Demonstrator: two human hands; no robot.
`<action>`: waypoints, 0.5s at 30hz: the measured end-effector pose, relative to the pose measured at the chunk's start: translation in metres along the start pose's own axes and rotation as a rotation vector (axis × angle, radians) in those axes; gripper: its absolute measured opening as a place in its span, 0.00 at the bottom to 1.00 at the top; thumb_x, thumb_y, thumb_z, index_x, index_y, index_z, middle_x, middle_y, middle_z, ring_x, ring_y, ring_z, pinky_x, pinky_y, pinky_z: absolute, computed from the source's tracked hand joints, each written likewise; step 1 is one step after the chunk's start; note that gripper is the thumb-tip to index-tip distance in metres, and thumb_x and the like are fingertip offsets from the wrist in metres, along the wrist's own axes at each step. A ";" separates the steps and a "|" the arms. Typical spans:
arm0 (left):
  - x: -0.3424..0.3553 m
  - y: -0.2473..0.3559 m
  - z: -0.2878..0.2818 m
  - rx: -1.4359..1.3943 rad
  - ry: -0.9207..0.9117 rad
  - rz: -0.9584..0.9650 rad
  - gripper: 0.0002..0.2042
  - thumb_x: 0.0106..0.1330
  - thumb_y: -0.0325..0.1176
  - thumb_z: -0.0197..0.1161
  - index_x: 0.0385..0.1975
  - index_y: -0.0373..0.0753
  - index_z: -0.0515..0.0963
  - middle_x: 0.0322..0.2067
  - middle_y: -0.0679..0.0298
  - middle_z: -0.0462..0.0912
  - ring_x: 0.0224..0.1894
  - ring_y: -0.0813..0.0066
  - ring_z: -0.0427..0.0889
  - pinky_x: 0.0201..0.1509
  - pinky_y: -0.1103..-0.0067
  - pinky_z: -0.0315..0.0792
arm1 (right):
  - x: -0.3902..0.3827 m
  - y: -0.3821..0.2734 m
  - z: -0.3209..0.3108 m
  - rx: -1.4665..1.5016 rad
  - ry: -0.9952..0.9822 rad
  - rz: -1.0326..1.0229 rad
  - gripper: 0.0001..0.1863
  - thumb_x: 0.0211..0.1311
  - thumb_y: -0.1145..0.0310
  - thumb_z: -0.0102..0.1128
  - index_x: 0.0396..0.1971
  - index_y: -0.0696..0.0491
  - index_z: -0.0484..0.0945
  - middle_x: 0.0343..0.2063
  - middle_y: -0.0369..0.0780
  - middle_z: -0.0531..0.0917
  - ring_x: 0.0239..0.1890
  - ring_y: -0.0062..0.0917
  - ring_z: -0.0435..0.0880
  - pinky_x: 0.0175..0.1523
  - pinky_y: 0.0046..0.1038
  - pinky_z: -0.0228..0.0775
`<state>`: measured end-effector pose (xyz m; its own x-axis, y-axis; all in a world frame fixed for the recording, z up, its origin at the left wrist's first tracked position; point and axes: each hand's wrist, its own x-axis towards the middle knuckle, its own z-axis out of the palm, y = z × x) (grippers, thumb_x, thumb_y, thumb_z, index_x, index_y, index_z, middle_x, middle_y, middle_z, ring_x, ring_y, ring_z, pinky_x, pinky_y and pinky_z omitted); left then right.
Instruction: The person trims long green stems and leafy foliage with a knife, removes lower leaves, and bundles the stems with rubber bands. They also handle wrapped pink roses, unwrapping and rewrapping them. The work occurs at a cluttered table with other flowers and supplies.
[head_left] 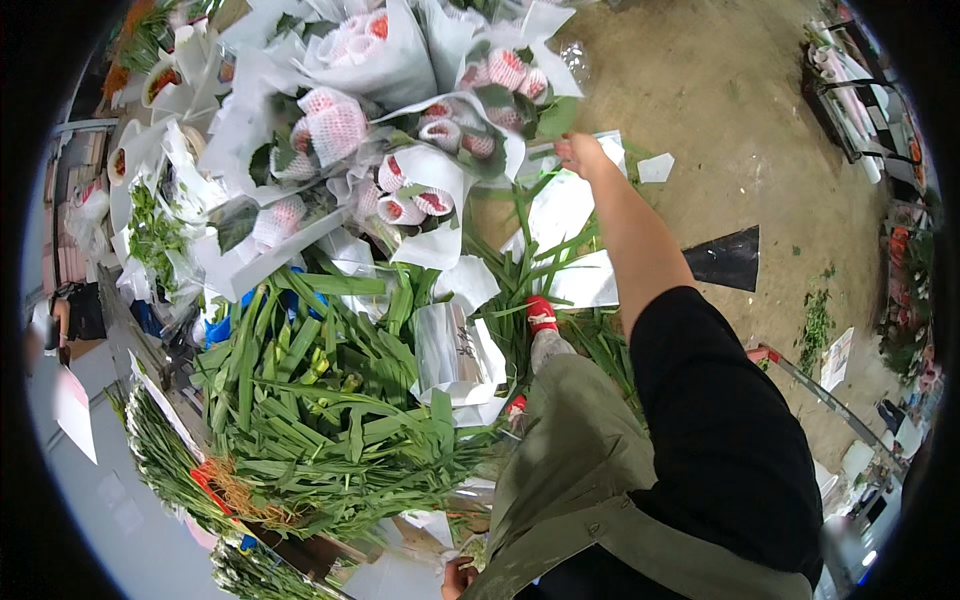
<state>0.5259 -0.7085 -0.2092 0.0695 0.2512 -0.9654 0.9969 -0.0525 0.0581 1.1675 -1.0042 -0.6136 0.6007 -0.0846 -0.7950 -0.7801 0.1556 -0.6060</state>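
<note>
- The right hand (578, 155) looks best placed to work at the nearest bouquet (478, 125). Taking it low, by its paper and stems together, should be kinder than gripping the heads, whose pink-and-white netting looks easily crushed.
- Its wrapper crowds against the neighbouring wrapped flowers (370, 50), so a slow, straight draw seems wise; a sideways tug could tear paper or snap a leaf.
- The arm is stretched nearly full length. A step closer would likely give better control, but the loose leaves beside the red shoe (541, 314) could slip underfoot.
- The bouquet lies just left of the right fingers, with a broad green leaf (557, 117) just beyond them. Whether they touch either, I cannot tell.
- Those fingers are bent and drawn close together; I cannot tell if anything is pinched between them.
- Under the right hand, white paper sheets (565, 205) lie on the floor (700, 100), along the right side of the green leaf heap (320, 390). What carries the bouquet is hidden.
- The left hand (459, 578) is low at the picture's bottom edge, well apart from the bouquet, fingers curled near a whitish scrap; its grip is unclear.
</note>
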 end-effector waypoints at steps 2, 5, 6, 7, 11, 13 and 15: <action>0.003 -0.010 0.008 -0.023 -0.002 -0.044 0.30 0.62 0.36 0.60 0.59 0.28 0.56 0.52 0.43 0.67 0.51 0.56 0.71 0.51 0.68 0.70 | 0.024 -0.007 0.031 0.051 -0.069 0.073 0.16 0.62 0.57 0.48 0.46 0.48 0.72 0.42 0.37 0.80 0.44 0.30 0.77 0.50 0.41 0.64; 0.003 -0.030 0.014 -0.042 -0.009 -0.079 0.28 0.62 0.35 0.59 0.58 0.28 0.58 0.51 0.44 0.68 0.49 0.57 0.72 0.50 0.69 0.71 | 0.052 -0.006 0.067 0.310 -0.087 0.045 0.16 0.62 0.56 0.48 0.44 0.48 0.73 0.41 0.38 0.80 0.43 0.31 0.77 0.49 0.41 0.66; 0.003 -0.035 0.015 -0.047 -0.008 -0.083 0.28 0.62 0.35 0.59 0.57 0.28 0.58 0.50 0.45 0.69 0.49 0.57 0.73 0.50 0.69 0.71 | 0.058 -0.005 0.074 0.397 -0.096 0.028 0.16 0.62 0.56 0.48 0.44 0.48 0.73 0.41 0.38 0.80 0.43 0.31 0.77 0.49 0.41 0.67; 0.005 -0.039 0.015 -0.047 -0.013 -0.084 0.27 0.62 0.35 0.59 0.57 0.29 0.59 0.50 0.45 0.69 0.48 0.58 0.73 0.49 0.69 0.71 | 0.064 -0.005 0.077 0.472 -0.099 0.009 0.16 0.62 0.56 0.47 0.44 0.49 0.73 0.41 0.38 0.80 0.42 0.31 0.77 0.48 0.40 0.67; 0.007 -0.050 0.015 -0.027 -0.007 -0.058 0.24 0.62 0.34 0.58 0.55 0.29 0.61 0.48 0.47 0.71 0.47 0.59 0.74 0.48 0.70 0.72 | 0.076 0.000 0.086 0.741 -0.164 -0.031 0.16 0.62 0.55 0.47 0.42 0.49 0.74 0.40 0.38 0.80 0.41 0.33 0.78 0.46 0.40 0.70; 0.010 -0.053 0.011 -0.012 -0.005 -0.032 0.23 0.63 0.33 0.58 0.54 0.29 0.61 0.47 0.47 0.71 0.46 0.60 0.75 0.48 0.70 0.72 | 0.081 0.011 0.086 0.858 -0.196 -0.044 0.16 0.62 0.55 0.47 0.41 0.49 0.74 0.40 0.38 0.80 0.40 0.34 0.78 0.45 0.40 0.71; 0.007 -0.061 0.010 -0.004 0.004 -0.022 0.21 0.63 0.33 0.57 0.53 0.30 0.62 0.46 0.48 0.72 0.45 0.61 0.75 0.48 0.70 0.73 | 0.058 0.042 0.090 0.939 -0.156 0.025 0.12 0.62 0.58 0.50 0.39 0.48 0.74 0.38 0.36 0.80 0.36 0.32 0.77 0.41 0.41 0.71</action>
<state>0.4648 -0.7133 -0.2226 0.0478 0.2561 -0.9655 0.9984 -0.0426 0.0381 1.1857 -0.9141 -0.6829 0.6550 0.0513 -0.7539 -0.3746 0.8885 -0.2650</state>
